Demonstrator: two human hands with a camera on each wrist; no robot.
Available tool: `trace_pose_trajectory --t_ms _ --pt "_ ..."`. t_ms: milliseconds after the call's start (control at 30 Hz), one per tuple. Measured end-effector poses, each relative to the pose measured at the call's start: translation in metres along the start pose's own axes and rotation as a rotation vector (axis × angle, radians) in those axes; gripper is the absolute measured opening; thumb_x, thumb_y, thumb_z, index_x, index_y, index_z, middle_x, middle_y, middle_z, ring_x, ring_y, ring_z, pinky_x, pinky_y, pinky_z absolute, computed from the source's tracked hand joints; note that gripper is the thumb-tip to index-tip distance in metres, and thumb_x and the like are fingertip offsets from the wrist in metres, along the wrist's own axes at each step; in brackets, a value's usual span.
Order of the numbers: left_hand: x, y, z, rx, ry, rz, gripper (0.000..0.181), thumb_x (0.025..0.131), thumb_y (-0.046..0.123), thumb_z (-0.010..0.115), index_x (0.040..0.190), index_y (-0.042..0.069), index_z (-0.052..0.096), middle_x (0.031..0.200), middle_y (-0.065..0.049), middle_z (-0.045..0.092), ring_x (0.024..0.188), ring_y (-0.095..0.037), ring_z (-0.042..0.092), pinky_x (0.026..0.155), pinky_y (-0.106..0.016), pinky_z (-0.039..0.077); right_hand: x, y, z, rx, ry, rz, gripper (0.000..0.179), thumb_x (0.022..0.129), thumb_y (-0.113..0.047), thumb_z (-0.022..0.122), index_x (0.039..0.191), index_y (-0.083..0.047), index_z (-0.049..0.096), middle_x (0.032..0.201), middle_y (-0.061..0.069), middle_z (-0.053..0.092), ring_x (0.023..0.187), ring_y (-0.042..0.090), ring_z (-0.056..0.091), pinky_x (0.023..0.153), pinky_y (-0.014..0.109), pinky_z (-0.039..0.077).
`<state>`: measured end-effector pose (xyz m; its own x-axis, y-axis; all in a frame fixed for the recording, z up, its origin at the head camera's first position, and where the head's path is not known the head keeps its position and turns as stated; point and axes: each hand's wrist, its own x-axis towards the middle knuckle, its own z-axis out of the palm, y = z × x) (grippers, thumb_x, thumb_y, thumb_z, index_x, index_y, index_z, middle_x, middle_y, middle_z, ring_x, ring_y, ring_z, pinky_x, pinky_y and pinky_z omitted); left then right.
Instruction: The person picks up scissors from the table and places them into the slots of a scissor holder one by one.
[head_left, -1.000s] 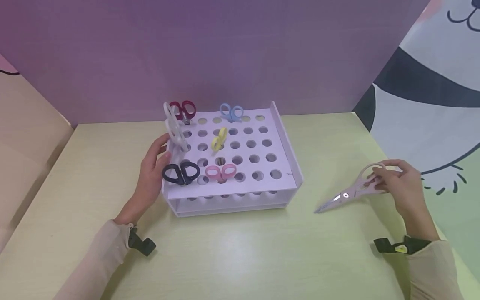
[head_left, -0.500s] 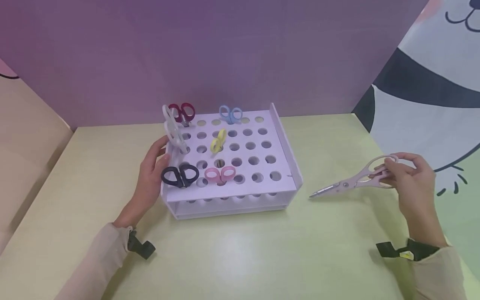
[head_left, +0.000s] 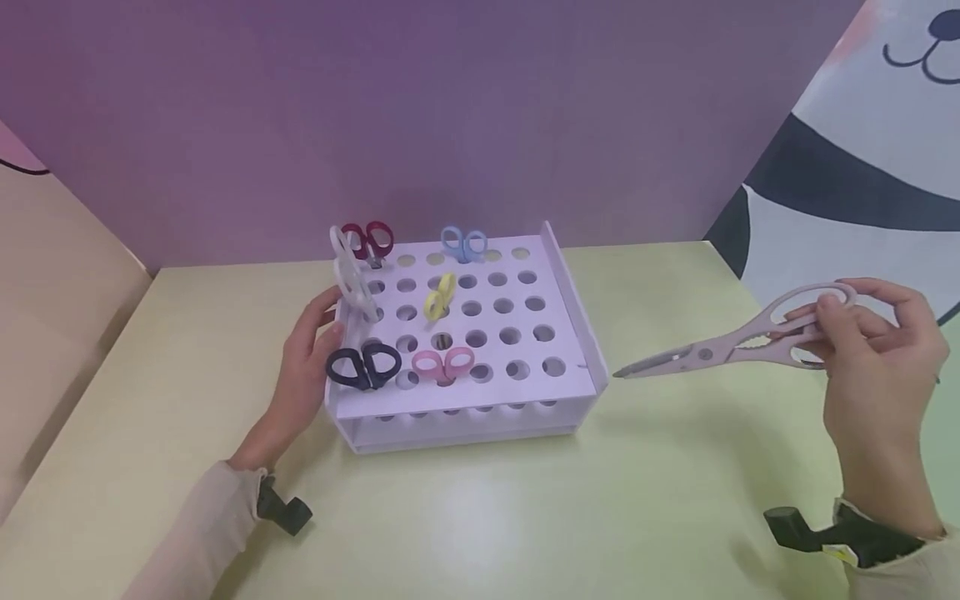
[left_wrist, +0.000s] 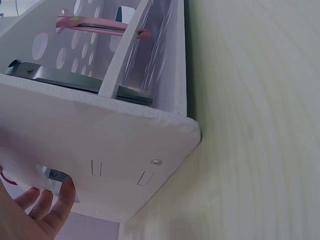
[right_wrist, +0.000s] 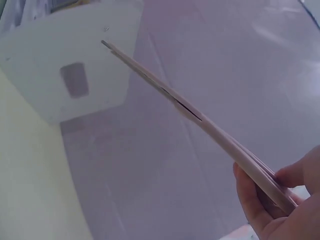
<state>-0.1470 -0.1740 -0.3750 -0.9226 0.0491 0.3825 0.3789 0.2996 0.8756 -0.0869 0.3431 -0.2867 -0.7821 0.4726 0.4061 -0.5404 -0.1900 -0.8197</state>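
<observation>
My right hand [head_left: 885, 367] pinches the handle loops of large pale pink scissors [head_left: 720, 348]. The scissors are held above the table, blades together, tip pointing left near the rack's right side. In the right wrist view, those scissors [right_wrist: 200, 117] appear edge-on. My left hand [head_left: 303, 358] rests against the left wall of a white holed rack [head_left: 465, 402]. Its fingers touch the wall beside a cutout in the left wrist view. Standing in the rack are black scissors [head_left: 346, 372], pink scissors [head_left: 459, 360], yellow scissors [head_left: 446, 287], blue scissors [head_left: 452, 242], red scissors [head_left: 384, 239] and white scissors [head_left: 347, 268].
The rack stands on a pale wooden table [head_left: 465, 517]. Behind the table rises a purple panel [head_left: 465, 117], with a cartoon-printed surface [head_left: 862, 217] on the right. The rack's raised right wall [head_left: 576, 304] stands between the holed top and the held scissors.
My right hand has lifted the pale pink scissors and moved right, turning the blades closer to level. The left hand stays at the rack. The head view has tilted slightly upward.
</observation>
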Motion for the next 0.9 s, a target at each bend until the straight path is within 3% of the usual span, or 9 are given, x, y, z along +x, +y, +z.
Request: trace_pose_trajectory --t_ms 167,367,533,700,900 --pt "-0.003 -0.001 -0.001 0.013 0.009 0.000 0.047 0.104 0.023 0.044 0.150 0.017 0.043 0.151 -0.003 0.045 0.131 -0.022 0.045 0.100 -0.028 0.041 -0.002 -0.017 0.026 0.085 -0.003 -0.085 0.039 0.084 0.008 0.072 0.119 0.012 0.053 0.079 0.027 0.068 0.061 0.031 0.070 0.063 0.031 0.060" --pt "-0.002 -0.002 -0.001 0.010 0.011 0.005 0.047 0.103 0.022 0.044 0.150 0.016 0.044 0.150 -0.004 0.045 0.131 -0.024 0.045 0.102 -0.041 0.042 0.000 -0.029 0.053 0.134 -0.030 -0.185 0.040 0.085 0.006 0.071 0.121 0.011 0.053 0.088 0.030 0.067 0.071 0.033 0.071 0.078 0.036 0.059" --pt "0.000 -0.004 -0.001 0.008 0.009 0.013 0.047 0.103 0.022 0.044 0.150 0.016 0.043 0.151 -0.005 0.044 0.132 -0.026 0.045 0.103 -0.051 0.041 0.002 -0.032 0.071 -0.062 -0.069 -0.238 0.037 0.089 0.001 0.070 0.122 0.006 0.056 0.090 0.023 0.070 0.074 0.025 0.071 0.078 0.025 0.059" --pt "0.000 -0.004 0.000 0.012 0.009 0.008 0.048 0.103 0.023 0.044 0.150 0.016 0.043 0.151 -0.005 0.044 0.132 -0.026 0.044 0.102 -0.051 0.041 0.003 -0.027 0.096 -0.268 -0.156 -0.396 0.027 0.091 0.004 0.064 0.118 0.006 0.059 0.088 0.015 0.073 0.073 0.018 0.070 0.068 0.016 0.056" --pt "0.001 -0.004 0.001 0.005 0.003 0.011 0.047 0.103 0.023 0.045 0.150 0.015 0.043 0.151 -0.007 0.044 0.133 -0.028 0.044 0.104 -0.055 0.040 0.001 -0.025 0.127 -0.429 -0.228 -0.534 0.024 0.091 0.005 0.061 0.115 0.009 0.060 0.081 0.007 0.072 0.063 0.011 0.065 0.048 0.011 0.038"
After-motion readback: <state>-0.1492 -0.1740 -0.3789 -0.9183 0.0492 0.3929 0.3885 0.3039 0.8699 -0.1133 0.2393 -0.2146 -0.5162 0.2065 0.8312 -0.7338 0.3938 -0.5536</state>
